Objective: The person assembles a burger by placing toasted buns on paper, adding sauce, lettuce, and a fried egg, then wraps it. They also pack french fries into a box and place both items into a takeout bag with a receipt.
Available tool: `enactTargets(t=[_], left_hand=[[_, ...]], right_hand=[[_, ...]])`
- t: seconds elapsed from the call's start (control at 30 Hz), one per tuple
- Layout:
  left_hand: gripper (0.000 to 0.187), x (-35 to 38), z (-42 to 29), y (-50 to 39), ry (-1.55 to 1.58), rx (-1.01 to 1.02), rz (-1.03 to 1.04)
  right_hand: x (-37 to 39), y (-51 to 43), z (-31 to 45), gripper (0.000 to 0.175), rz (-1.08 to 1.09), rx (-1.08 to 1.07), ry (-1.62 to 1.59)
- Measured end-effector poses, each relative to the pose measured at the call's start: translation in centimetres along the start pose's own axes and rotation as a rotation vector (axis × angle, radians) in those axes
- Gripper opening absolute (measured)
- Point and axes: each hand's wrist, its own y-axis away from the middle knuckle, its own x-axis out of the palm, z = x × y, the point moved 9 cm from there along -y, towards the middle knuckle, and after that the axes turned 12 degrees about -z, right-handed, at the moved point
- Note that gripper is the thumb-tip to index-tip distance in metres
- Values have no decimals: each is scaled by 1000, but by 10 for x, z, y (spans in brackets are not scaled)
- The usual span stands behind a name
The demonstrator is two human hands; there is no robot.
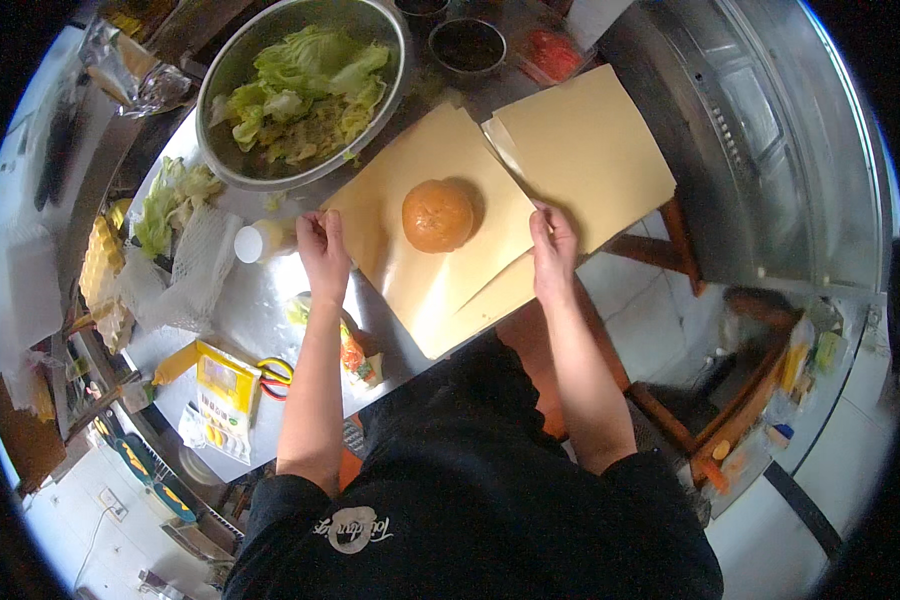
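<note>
A round, glossy bun (436,216) rests near the middle of a sheet of tan wrapping paper (450,292). My left hand (324,251) pinches the left edge of that sheet between thumb and fingers. On the opposite side, my right hand (552,247) grips the sheet's right edge. Beneath and to the right lies a stack of the same paper (592,150). Just left of my left hand, a bottle with a white cap (250,244) lies or stands on the metal table (390,319); I cannot tell which. Whatever is under the bun is hidden.
A steel bowl (204,139) of torn lettuce (307,82) stands at the back left. By my left forearm are a filled food item (356,360), scissors (276,375) and a yellow packet (226,386). White netting (195,270), dark bowls (468,45) and a tub of red food (555,56) also surround the paper.
</note>
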Motion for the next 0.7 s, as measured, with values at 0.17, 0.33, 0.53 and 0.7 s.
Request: enactTargets(t=[0.17,0.33,0.53,0.7], left_hand=[[46,42,5,28,41,-91,385],[62,75,-45,63,-23,180,352],[59,117,-84,92,-294,570,313],[57,125,-87,103,-320,616,319]], right_hand=[[15,35,-13,43,-44,-64,9],[68,59,4,48,70,42,270],[125,81,81,52,287,-575,277],[117,70,64,53,414,-288,120]])
